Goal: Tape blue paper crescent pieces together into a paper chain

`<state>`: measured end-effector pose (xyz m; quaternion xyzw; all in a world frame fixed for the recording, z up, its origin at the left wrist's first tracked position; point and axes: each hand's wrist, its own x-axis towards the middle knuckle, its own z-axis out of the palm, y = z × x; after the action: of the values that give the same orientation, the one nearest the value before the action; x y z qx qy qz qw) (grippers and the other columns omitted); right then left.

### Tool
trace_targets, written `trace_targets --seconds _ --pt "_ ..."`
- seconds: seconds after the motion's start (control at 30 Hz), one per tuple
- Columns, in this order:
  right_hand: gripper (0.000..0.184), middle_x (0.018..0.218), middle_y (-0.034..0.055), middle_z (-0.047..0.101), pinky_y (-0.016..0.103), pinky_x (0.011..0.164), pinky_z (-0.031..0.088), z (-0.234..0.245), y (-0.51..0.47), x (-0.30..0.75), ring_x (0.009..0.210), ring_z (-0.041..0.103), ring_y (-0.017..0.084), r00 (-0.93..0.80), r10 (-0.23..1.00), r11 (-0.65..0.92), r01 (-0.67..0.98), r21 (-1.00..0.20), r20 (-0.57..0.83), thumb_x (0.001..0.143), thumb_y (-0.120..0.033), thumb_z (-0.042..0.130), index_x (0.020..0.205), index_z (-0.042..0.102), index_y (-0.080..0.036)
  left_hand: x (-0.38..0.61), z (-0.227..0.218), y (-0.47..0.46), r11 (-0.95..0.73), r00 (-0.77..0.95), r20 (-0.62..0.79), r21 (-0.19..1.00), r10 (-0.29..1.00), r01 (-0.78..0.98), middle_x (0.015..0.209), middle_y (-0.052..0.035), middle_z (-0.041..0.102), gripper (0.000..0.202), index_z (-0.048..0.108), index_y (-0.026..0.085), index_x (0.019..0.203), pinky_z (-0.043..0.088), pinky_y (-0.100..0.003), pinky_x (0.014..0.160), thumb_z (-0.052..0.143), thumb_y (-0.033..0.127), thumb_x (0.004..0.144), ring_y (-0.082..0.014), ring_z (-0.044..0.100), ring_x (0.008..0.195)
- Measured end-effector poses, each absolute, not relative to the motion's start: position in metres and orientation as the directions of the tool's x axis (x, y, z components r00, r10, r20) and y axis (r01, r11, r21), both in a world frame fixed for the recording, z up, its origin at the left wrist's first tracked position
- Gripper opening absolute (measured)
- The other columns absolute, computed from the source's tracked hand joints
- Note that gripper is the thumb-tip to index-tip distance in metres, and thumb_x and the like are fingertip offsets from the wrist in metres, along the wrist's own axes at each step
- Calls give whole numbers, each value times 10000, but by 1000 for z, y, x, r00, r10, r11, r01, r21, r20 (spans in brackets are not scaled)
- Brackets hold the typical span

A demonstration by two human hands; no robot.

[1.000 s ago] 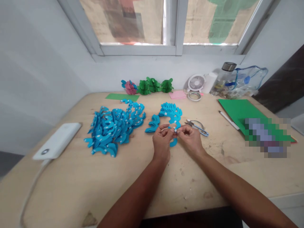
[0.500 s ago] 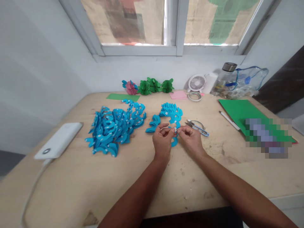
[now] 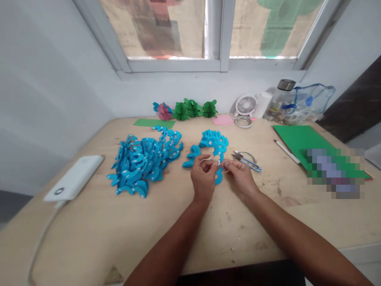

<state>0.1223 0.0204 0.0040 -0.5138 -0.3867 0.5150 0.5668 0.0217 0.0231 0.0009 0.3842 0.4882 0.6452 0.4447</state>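
Near the middle of the table my left hand (image 3: 204, 176) is closed in a pinch, with a small white piece of tape (image 3: 218, 162) at its fingertips. Just right of it, my right hand (image 3: 240, 175) is pinched too; what lies between its fingertips is too small to make out. A blue scalloped paper cutout (image 3: 219, 177) shows below and between the hands. Beyond them lies a group of blue paper cutouts (image 3: 212, 139), some bearing small white squares. Thread snips (image 3: 248, 162) with blue handles rest on the right, by a thin tape ring (image 3: 252, 155).
A big heap of blue cutouts (image 3: 143, 161) lies left, with a white power bank (image 3: 76, 176) beyond it. Along the back stand green paper ornaments (image 3: 192, 108), a small fan (image 3: 246, 105) and a bottle (image 3: 281, 99). Green sheets (image 3: 300, 137) and a pen (image 3: 287, 151) lie right.
My right hand has drawn slightly away from the left fingertips, leaving a small gap between them. The view has shifted a little; the objects on the table stay put.
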Motion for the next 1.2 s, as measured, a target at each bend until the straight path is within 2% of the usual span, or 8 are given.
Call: trace_targets --seconds 0.17,0.3,0.4,0.6,0.7,0.9,1.07,1.2 --pt "149 679 38 688 267 637 435 2 20 123 659 572 147 144 984 -75 -228 -971 -110 639 -313 635 579 683 -185 21 4 23 -132 -305 75 976 949 -171 618 2 641 292 554 170 871 457 -212 507 691 173 614 -130 612 555" --pt "164 673 38 683 241 543 385 2 22 126 568 525 118 157 970 -140 -253 -957 -183 621 -334 656 630 693 -174 18 3 25 -167 -324 107 972 940 -166 632 6 637 289 548 171 872 481 -228 559 686 178 619 -127 615 577" --pt "204 688 38 678 232 521 361 4 23 127 545 502 106 175 961 -165 -261 -951 -215 608 -354 675 687 696 -166 15 3 27 -157 -335 78 964 939 -216 640 8 639 316 545 167 893 488 -241 585 690 195 613 -124 615 571" --pt "194 576 -16 584 224 529 347 6 21 124 536 474 97 115 984 -113 -201 -973 -138 637 -368 667 649 641 -176 18 6 26 -62 -248 -14 954 969 -294 591 11 627 355 547 148 905 474 -247 566 694 214 589 -132 606 548" --pt "202 582 -24 565 221 527 349 4 23 128 551 478 101 135 987 -61 -179 -982 -86 669 -385 638 676 634 -183 20 4 25 -33 -208 -32 954 978 -299 607 12 632 400 548 151 936 464 -236 550 707 228 577 -131 609 557" --pt "249 527 -35 506 222 495 318 -3 32 140 497 422 92 132 991 17 -16 -1000 15 679 -407 621 637 615 -162 21 1 24 -6 -136 -34 959 990 -283 627 15 631 439 544 144 965 456 -222 528 716 245 575 -120 600 545" --pt "283 495 -41 456 226 465 270 -11 36 144 467 361 82 149 985 78 79 -994 89 683 -423 612 590 606 -155 20 1 24 -8 -131 -29 962 991 -273 639 0 633 407 550 140 969 462 -230 521 693 278 614 -130 610 555" --pt "269 483 -45 428 227 449 249 -12 36 143 456 335 80 174 978 94 128 -987 116 680 -403 618 577 598 -155 19 -3 26 -45 -193 -10 960 981 -277 674 -23 640 354 564 140 941 478 -242 563 684 281 640 -148 631 632"
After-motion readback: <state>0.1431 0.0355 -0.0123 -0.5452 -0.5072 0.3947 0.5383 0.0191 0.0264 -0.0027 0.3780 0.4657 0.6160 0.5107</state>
